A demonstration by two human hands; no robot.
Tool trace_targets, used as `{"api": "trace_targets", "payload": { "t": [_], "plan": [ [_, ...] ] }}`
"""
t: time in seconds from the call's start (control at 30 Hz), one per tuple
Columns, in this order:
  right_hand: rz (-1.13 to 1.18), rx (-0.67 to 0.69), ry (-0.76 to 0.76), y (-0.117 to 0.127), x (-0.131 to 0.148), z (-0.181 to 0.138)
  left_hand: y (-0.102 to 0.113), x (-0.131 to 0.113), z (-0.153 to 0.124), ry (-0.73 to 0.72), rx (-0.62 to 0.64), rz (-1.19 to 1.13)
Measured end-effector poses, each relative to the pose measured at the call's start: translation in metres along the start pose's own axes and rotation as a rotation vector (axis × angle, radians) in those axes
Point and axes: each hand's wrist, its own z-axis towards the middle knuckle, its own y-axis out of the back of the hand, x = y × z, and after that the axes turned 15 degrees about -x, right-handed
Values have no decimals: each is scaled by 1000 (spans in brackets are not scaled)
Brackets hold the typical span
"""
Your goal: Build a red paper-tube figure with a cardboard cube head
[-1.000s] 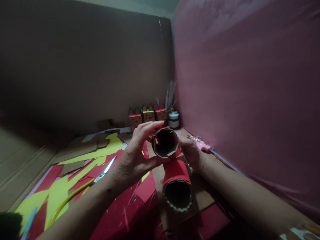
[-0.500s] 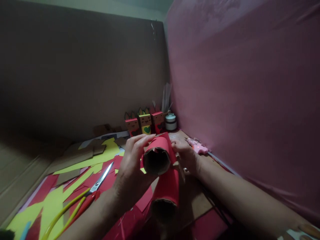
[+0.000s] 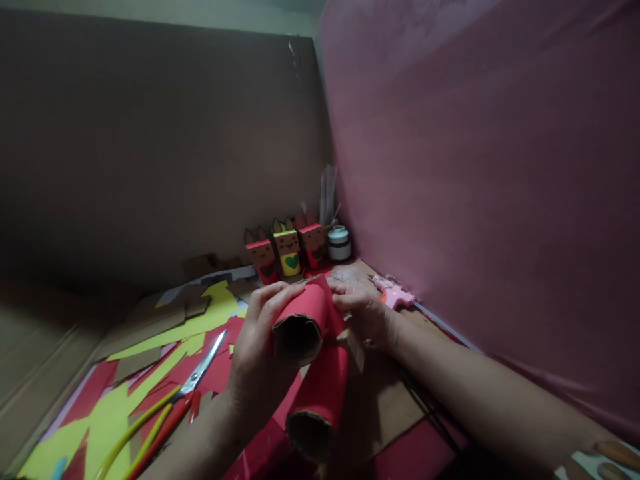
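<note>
Red-wrapped tube (image 3: pixel 311 301): held just below the middle of the view, near 6:30, its open end turned towards the viewer.
Grip, left hand (image 3: pixel 257 337): closed around the barrel, fingers laid over the top; the thumb is hidden.
Grip, right hand (image 3: pixel 371 315): finger and thumb apparently pinched together on the red paper flap (image 3: pixel 334 317) beside the tube.
Handling: judged light and dry, stiff lengthwise but easily dented; best taken round the barrel with even pressure, the cut rim left free.
Lower tube (image 3: pixel 323 387): seen at 5 o'clock from the held one; whether they are joined cannot be told.
Scissors (image 3: pixel 203 367): laid at 8 o'clock among paper scraps (image 3: pixel 111 420).
Box-headed figures (image 3: pixel 289 260): stood upright near 12 o'clock.
Pink glue gun (image 3: pixel 396 294): placed between 2 and 3 o'clock.
</note>
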Motion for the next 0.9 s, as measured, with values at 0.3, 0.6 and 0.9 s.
{"api": "trace_targets", "payload": {
  "t": [0.3,0.6,0.9],
  "plan": [
    [-6,7,-15,2,1,3,3,-2,2,8,6,52],
    [-16,13,-31,-2,4,-1,5,3,3,27,46,94],
    [38,-25,26,0,-1,-1,9,1,16,-12,56,65]
  ]
}}
